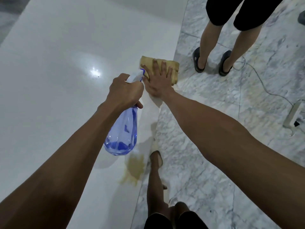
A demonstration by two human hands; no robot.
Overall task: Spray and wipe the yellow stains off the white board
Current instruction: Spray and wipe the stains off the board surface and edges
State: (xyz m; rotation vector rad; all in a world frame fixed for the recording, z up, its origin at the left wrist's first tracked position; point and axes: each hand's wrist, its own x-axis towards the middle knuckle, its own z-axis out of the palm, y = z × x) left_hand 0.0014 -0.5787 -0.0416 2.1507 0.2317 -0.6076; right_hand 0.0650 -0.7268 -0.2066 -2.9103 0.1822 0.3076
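While pressing the right hand (158, 80), spread flat, on the yellowed cloth (175, 66) at the white board (57, 80)'s right edge, keep the spray bottle (123, 131) gripped in the left hand (124, 91), then work nearer toward the yellow stain (133, 169).

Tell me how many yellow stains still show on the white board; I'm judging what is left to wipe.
1. A yellow stain lies near the white board's right edge, below the spray bottle. More may be hidden under the cloth pressed down by the right hand.
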